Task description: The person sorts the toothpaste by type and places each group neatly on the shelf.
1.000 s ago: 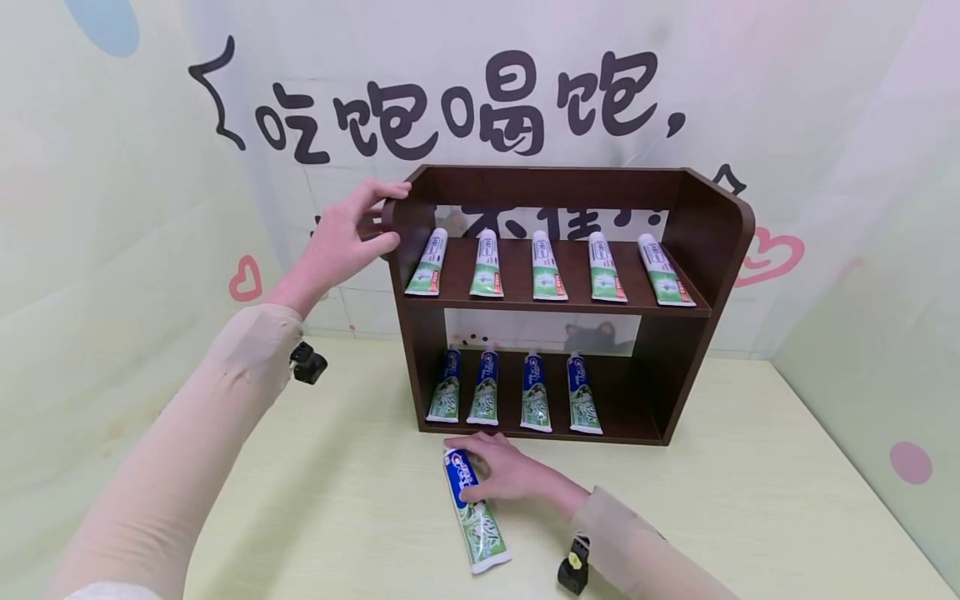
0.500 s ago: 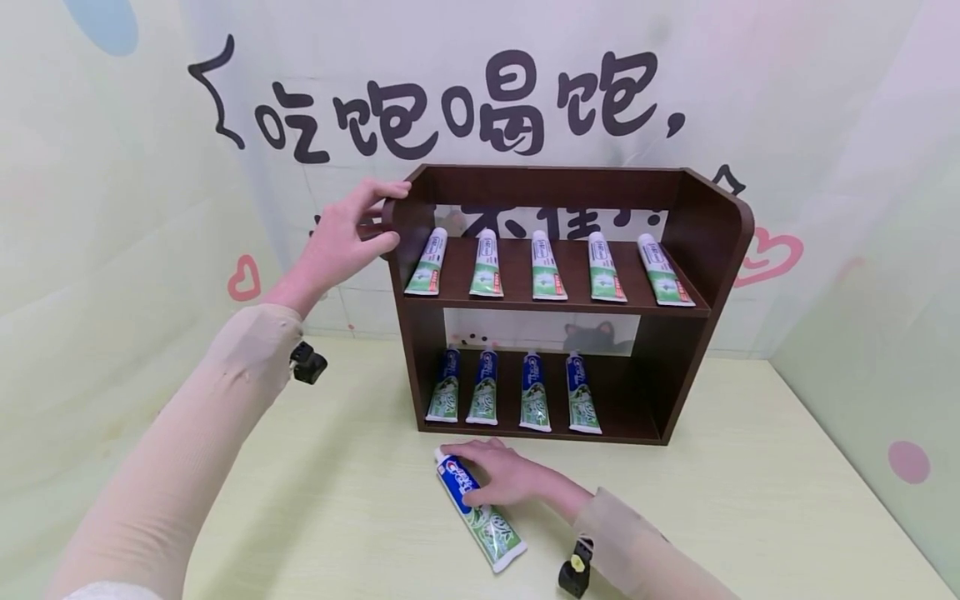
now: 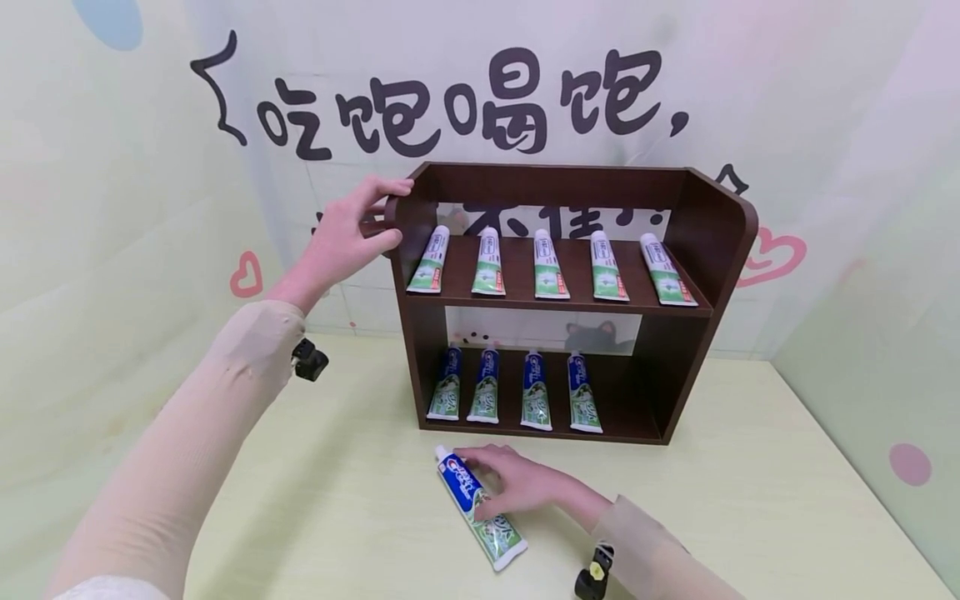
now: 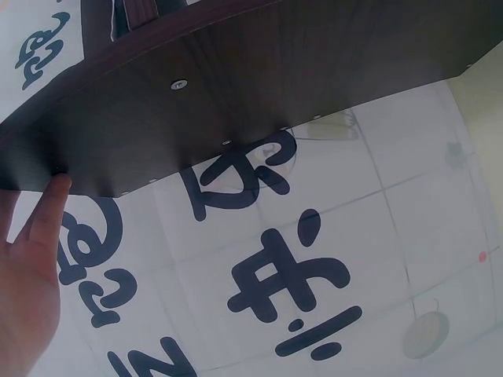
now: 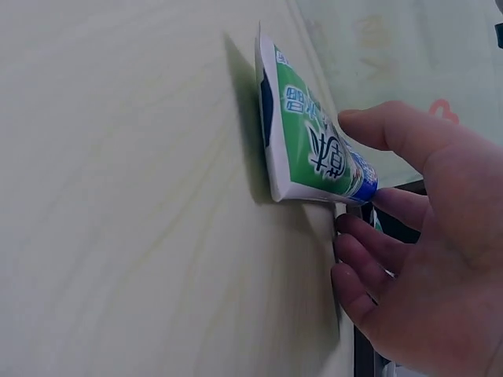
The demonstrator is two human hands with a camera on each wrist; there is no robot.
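My right hand (image 3: 521, 483) is at a blue and green toothpaste tube (image 3: 492, 532) lying slantwise on the table, its capped end toward the rack. In the right wrist view the thumb (image 5: 369, 128) stands off the tube's printed face, while one finger is right at its blue end. The other fingers are loosely bent beside it. At the left side panel of a dark brown two-tier rack (image 3: 558, 310), my left hand (image 3: 347, 229) holds the upper edge, fingers over the top and thumb against the side. In the left wrist view a fingertip touches the panel's outer face (image 4: 259, 78).
Several white and green toothpaste tubes (image 3: 551, 279) lie in a spaced row on the upper shelf. Below, several blue and green tubes (image 3: 536, 400) stand in a row toward the left. A printed curtain (image 3: 150, 167) hangs close behind the rack and along both sides.
The toothpaste tube on the table has turned, its lower end swinging right and its cap slightly left. My right hand has since shifted a little right, along the tube. My left hand keeps its place.
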